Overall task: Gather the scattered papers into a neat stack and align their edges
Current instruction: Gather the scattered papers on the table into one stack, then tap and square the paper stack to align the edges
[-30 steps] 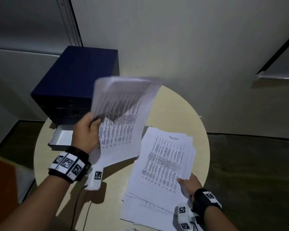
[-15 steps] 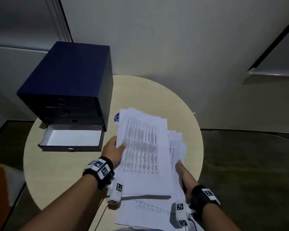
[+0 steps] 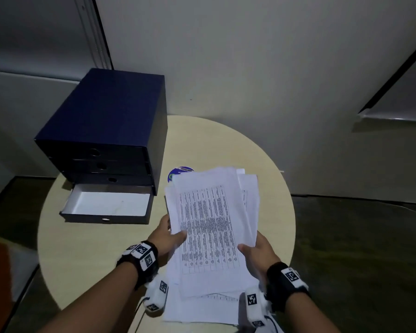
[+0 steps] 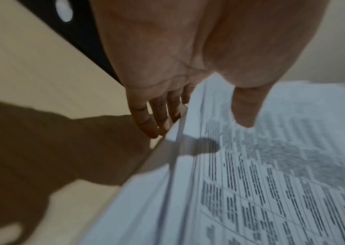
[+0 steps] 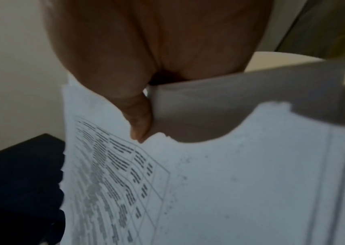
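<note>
A loose stack of white printed papers (image 3: pixel 209 227) lies fanned over the round beige table (image 3: pixel 269 188), its edges uneven. My left hand (image 3: pixel 168 236) holds the stack's left edge, thumb on top of the printed sheet (image 4: pixel 272 165) and fingers (image 4: pixel 152 116) beneath. My right hand (image 3: pixel 257 251) grips the right edge, thumb (image 5: pixel 140 126) on top, with the sheets (image 5: pixel 230 182) curling up against its palm. Some more sheets (image 3: pixel 202 311) stick out below the stack near the table's front edge.
A dark blue drawer cabinet (image 3: pixel 111 131) stands at the table's back left; its lowest drawer (image 3: pixel 108 207) is pulled out and shows a white inside. A round blue sticker (image 3: pixel 175 173) peeks out behind the papers. Grey walls stand close behind.
My left hand has brought its raised sheets down onto the pile. My right hand has moved from the pile's lower corner to grip its right edge, and the papers are now gathered between both hands.
</note>
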`<state>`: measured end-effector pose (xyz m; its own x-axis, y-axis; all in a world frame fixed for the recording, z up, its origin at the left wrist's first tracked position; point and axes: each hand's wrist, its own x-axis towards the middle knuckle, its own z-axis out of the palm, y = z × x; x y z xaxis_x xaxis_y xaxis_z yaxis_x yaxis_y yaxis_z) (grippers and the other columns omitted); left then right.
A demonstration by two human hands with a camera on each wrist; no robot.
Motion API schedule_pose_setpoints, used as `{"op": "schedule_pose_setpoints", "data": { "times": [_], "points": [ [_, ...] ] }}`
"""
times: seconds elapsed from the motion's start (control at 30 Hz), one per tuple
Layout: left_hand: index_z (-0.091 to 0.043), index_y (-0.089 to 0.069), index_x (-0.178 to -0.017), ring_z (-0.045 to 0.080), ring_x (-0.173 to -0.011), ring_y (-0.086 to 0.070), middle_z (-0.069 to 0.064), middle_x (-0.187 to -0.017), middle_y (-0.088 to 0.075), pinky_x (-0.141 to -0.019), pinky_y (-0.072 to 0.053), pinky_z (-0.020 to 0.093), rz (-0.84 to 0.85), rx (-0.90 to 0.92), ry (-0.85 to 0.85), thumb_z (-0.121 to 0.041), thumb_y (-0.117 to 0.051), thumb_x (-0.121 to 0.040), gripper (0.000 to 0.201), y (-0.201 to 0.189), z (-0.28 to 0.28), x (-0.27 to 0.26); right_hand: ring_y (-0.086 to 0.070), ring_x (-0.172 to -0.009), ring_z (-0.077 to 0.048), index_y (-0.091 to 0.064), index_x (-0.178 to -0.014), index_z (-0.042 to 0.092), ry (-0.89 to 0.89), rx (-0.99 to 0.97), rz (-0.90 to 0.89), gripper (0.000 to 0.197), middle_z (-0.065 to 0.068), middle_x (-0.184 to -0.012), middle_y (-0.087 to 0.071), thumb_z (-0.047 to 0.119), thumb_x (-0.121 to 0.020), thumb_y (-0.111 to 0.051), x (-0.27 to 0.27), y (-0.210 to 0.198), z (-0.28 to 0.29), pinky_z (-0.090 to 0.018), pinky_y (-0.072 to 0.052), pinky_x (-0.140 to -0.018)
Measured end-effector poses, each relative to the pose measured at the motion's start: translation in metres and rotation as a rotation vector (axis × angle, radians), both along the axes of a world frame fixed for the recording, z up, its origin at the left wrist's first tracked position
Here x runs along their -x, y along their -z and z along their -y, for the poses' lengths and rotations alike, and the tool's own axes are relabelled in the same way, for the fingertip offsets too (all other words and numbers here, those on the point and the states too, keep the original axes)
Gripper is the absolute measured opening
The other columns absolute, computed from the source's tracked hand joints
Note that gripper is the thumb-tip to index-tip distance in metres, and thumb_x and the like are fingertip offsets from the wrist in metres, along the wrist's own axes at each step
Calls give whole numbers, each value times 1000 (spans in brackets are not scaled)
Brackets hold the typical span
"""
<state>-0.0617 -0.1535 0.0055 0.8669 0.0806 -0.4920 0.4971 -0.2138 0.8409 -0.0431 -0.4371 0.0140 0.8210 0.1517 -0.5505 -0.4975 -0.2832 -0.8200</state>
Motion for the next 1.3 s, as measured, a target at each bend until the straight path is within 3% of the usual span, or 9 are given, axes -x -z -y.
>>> {"op": "schedule_pose_setpoints", "data": {
  "times": [0.17, 0.3, 0.43, 0.53, 0.73, 0.9, 1.07, 1.2, 1.3],
  "points": [
    [-16, -51, -133, 19, -110, -68, 4, -125, -68, -99, -52, 44, 211, 468, -316, -18, -81, -77, 64, -55, -17, -21, -71, -89, 1, -61, -122, 17, 41, -153, 215, 34, 6, -102, -75, -4, -96, -55, -18, -63, -19, -15, -56, -75],
    [-5, -67, -102, 26, -88, -69, 7, -93, -74, -74, -59, 32, 417, 341, -355, -1, -68, -86, 17, -104, -24, -33, -72, -89, -18, -71, -96, 13, 90, -56, 344, 9, -2, -90, -77, 7, -91, -66, -40, -78, -24, -40, -56, -85],
    [-5, -63, -116, 12, -95, -68, 2, -105, -72, -74, -56, 17, 451, 221, -317, -1, -74, -80, 38, -100, -21, -25, -63, -114, -24, -74, -105, 26, 152, -13, 311, 39, -5, -119, -71, 45, -72, -72, -42, -67, -36, -45, -46, -105],
    [-1, -55, -122, 13, -96, -63, -1, -105, -63, -68, -53, 9, 461, 168, -260, -1, -76, -80, 47, -87, -15, -19, -62, -115, -25, -59, -130, 13, 273, -121, 270, 50, -6, -123, -68, 21, -82, -73, -36, -64, -43, -44, -49, -102],
    [5, -54, -121, -8, -90, -63, -1, -105, -64, -76, -50, 12, 592, 118, -216, 13, -68, -70, 53, -97, -21, -25, -65, -81, -11, -58, -101, 20, 343, -244, 431, 44, 2, -85, -68, -8, -67, -60, -33, -87, -45, -22, -55, -65],
    [-10, -58, -105, 11, -87, -62, 1, -95, -64, -68, -52, 23, 565, 131, -262, 2, -59, -62, 44, -97, -30, -30, -62, -72, -4, -52, -101, 14, 409, -261, 485, 46, -8, -86, -59, -20, -71, -49, -37, -85, -45, -18, -52, -61],
    [-9, -56, -81, 25, -73, -61, 5, -75, -64, -55, -51, 18, 478, 184, -264, 13, -54, -87, 23, -103, -27, -43, -52, -99, -22, -44, -109, 11, 361, -116, 243, 30, -1, -89, -54, -11, -90, -52, -40, -67, -47, -24, -47, -70],
    [-5, -61, -104, 15, -89, -65, 11, -101, -67, -73, -53, 29, 579, 240, -255, 5, -71, -77, 30, -118, -20, -25, -60, -78, -17, -49, -112, -4, 438, -193, 454, 35, -14, -90, -62, -9, -79, -59, -41, -92, -48, -25, -52, -65],
    [-13, -57, -115, 12, -92, -69, 9, -107, -69, -74, -59, 35, 504, 310, -252, -5, -82, -72, 51, -112, -21, -13, -69, -86, -21, -52, -116, 0, 373, -255, 447, 38, -12, -93, -67, -21, -84, -50, -28, -91, -40, -34, -60, -74]
  ]
}}
